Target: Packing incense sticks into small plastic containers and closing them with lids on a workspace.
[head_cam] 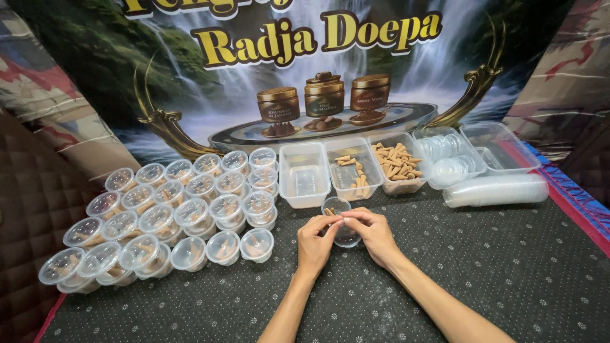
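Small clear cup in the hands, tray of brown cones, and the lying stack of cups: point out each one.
Small clear cup [346, 239], head view, lower wall below the fingers.
Tray of brown cones [396, 162], head view, on the cones.
Stack of cups [495, 189], head view, middle of its side.

Lidded cups [184, 216] crowd left — trays [356, 168] ahead; right mat [508, 254] open.

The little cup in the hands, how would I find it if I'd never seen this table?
Start at the row of clear rectangular tubs along the back of the dotted dark cloth. Just in front of them, the left hand and right hand meet around one small clear cup. Unlike the lidded cups stacked to the left, it is open and alone.
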